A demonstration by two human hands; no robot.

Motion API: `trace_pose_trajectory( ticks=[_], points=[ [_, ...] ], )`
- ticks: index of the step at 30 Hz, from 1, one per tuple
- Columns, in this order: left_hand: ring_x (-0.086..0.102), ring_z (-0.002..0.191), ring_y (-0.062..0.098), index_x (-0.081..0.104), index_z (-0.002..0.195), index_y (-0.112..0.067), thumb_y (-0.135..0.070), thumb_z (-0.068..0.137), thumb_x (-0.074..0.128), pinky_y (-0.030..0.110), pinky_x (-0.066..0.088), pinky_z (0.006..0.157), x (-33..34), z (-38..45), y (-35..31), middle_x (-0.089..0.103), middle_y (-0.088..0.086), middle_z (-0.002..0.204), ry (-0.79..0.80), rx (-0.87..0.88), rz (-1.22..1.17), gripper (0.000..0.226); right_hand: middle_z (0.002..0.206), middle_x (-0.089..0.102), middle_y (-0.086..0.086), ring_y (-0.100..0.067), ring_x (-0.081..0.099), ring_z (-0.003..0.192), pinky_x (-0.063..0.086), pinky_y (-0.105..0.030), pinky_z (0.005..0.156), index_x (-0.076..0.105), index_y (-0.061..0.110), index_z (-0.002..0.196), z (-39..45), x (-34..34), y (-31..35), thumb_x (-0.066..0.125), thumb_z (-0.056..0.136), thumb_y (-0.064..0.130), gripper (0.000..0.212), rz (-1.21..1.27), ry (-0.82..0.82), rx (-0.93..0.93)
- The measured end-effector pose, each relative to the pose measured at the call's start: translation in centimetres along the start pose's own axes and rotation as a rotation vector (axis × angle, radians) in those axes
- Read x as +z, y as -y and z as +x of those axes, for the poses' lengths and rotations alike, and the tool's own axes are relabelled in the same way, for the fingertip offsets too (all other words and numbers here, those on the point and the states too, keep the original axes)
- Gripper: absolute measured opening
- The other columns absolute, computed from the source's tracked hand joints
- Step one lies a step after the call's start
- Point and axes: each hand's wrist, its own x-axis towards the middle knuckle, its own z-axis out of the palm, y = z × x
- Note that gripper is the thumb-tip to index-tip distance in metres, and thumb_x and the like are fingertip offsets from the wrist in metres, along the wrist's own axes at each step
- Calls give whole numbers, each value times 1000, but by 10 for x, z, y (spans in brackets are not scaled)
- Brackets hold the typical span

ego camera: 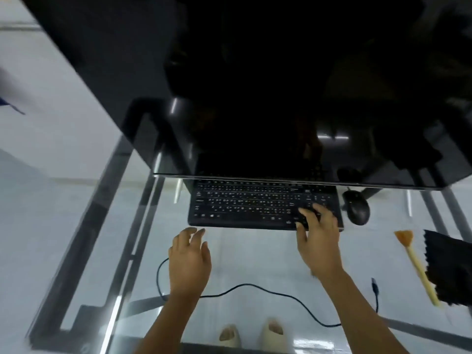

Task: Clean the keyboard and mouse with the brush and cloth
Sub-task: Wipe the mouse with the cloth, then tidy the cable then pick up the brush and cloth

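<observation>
A black keyboard (245, 204) lies on the glass table under the monitor's lower edge. My right hand (318, 237) rests on its right end, thumb and fingers spread around the near right corner. My left hand (190, 256) hovers open over the glass just in front of the keyboard's left half, holding nothing. A black mouse (356, 207) sits right of the keyboard. Further right lie a yellow-handled brush (415, 261) with orange bristles and a black cloth (449, 267), the cloth overlapping the brush handle.
A large dark monitor (255, 85) overhangs the keyboard's far edge. A black cable (255, 287) loops across the glass table (127, 238) near my forearms, ending in a plug (375, 286). Two feet in sandals show through the glass below.
</observation>
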Motion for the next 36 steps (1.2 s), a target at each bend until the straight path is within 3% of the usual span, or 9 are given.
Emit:
trace_pose_trajectory(
  ticks=[4,10,15,18,23,26,30,33,36],
  points=[
    [57,99,32,66,111,-5,-9,83,68,44,52,81,-15,-10,32,62,16,109,1,-166,40,28,131,50,-19,-36,48,117,44,-50,100,66,8,118,-10,15,53,68,85,7,34,43,119,-70],
    [54,71,24,59,84,-10,-6,87,64,35,47,58,-25,-9,57,59,6,81,74,-116,-14,7,131,51,-13,-32,50,119,42,-42,104,63,11,123,-29,27,104,65,88,13,35,78,287,-178],
    [56,74,13,57,100,-13,-18,92,59,19,41,64,-50,12,11,58,1,91,102,-155,-311,9,134,54,6,-9,51,123,39,-24,101,44,26,140,-32,7,147,58,93,38,50,449,905,109],
    [55,73,1,58,97,-15,-18,90,63,6,38,58,-74,31,-31,60,-4,85,77,-151,-498,9,114,68,8,-8,59,113,42,-35,105,46,25,136,-30,-13,164,60,88,36,51,793,1111,237],
    [60,76,13,60,98,-11,-14,88,63,8,42,64,-104,60,-70,59,0,88,71,-101,-497,11,79,65,-1,-18,62,71,48,-39,76,60,11,99,-12,-73,169,52,96,15,9,982,999,252],
    [58,84,14,67,91,-17,-17,90,60,26,48,75,-125,63,-94,60,-2,93,32,212,-425,7,66,56,7,-12,44,60,32,-34,62,58,21,73,8,-115,165,51,96,20,25,816,857,156],
    [60,69,9,63,78,-20,-39,99,41,28,49,66,-167,53,-140,65,-3,72,333,359,-739,35,61,53,7,-10,41,56,34,-26,56,60,25,63,37,-181,163,53,97,23,35,720,733,37],
    [58,69,-5,66,78,-21,-52,97,35,17,44,69,-192,51,-165,65,-13,72,377,373,-629,47,54,50,14,-4,42,52,38,-17,54,66,26,65,52,-229,157,57,96,31,32,567,653,-68],
    [45,46,1,60,67,-14,-51,96,42,14,32,55,-214,50,-178,48,-13,46,656,313,-642,50,61,50,6,-8,43,58,41,-25,62,68,18,83,63,-259,137,61,93,36,22,606,606,-85]
  ],
)
